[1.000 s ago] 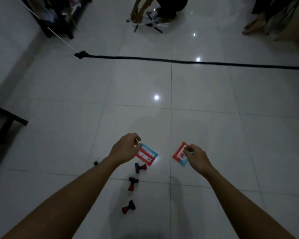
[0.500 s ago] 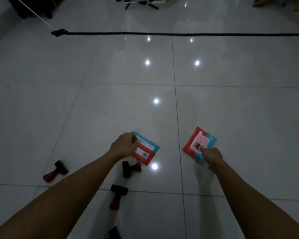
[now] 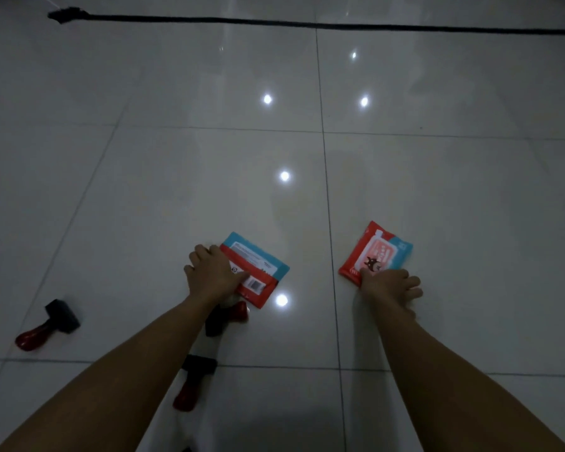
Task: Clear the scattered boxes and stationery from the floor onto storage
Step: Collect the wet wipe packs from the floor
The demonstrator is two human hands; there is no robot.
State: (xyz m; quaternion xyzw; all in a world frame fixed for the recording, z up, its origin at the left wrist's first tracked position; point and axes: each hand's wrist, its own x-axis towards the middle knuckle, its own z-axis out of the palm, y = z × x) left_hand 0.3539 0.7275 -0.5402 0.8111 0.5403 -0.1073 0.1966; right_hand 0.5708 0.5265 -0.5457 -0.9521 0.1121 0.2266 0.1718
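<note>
Two flat red-and-blue packets lie on the white tiled floor. My left hand lies on the near left edge of the left packet, thumb across its label, fingers curled over the edge. My right hand pinches the near edge of the right packet, thumb on top. Three red-handled black stamps lie nearby: one at the far left, one partly under my left forearm, one lower down.
A black cable runs across the floor at the top, ending in a dark knot at the upper left. Glossy tiles with light reflections stretch between the cable and the packets.
The view has dropped closer to the floor. My left hand has slid further onto the left packet, and my right hand has closed on the near edge of the right packet.
</note>
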